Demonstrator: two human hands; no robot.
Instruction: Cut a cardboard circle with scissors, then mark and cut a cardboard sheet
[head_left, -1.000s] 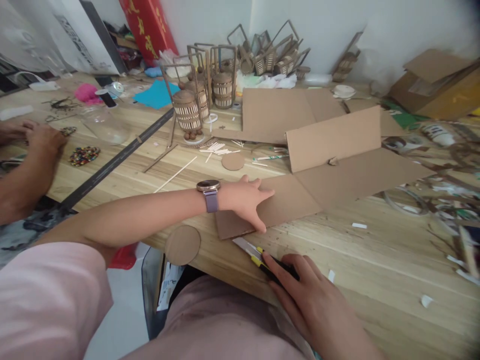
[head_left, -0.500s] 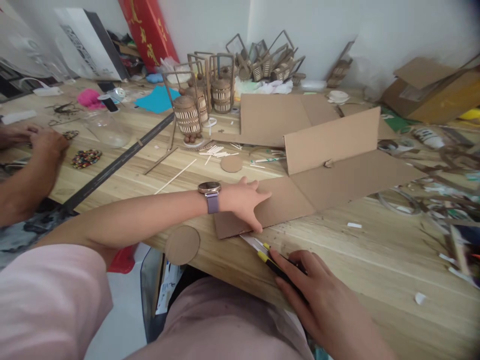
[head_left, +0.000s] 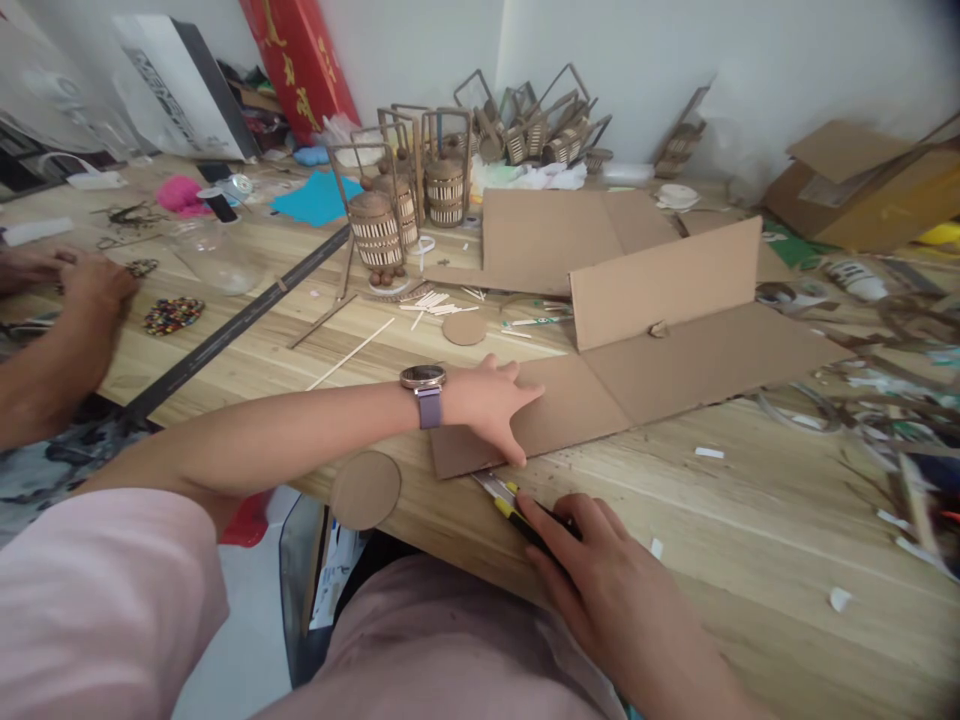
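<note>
My left hand (head_left: pixel 491 405) lies spread on the near end of a folded cardboard sheet (head_left: pixel 570 395), pressing it to the wooden table. In my right hand (head_left: pixel 592 560) is a yellow and black utility knife (head_left: pixel 516 517). Its blade meets the near edge of the cardboard, just below my left thumb; whether the tip is under the sheet I cannot tell. One cardboard disc (head_left: pixel 366 489) rests at the table's front edge, left of the knife. A second, smaller disc (head_left: pixel 464 328) lies beyond my left hand.
Small woven lanterns (head_left: pixel 375 230) stand at the back, near short white sticks (head_left: pixel 435 303). At the left, another person's hands (head_left: pixel 97 280) work beside a bead pile (head_left: pixel 174 316). A long dark strip (head_left: pixel 240 320) crosses the table. Scraps and an open box (head_left: pixel 855 190) fill the right.
My right hand and the utility knife have shifted slightly to the left along the cardboard's near edge. A small white scrap now shows beside my right hand. My left hand stays put.
</note>
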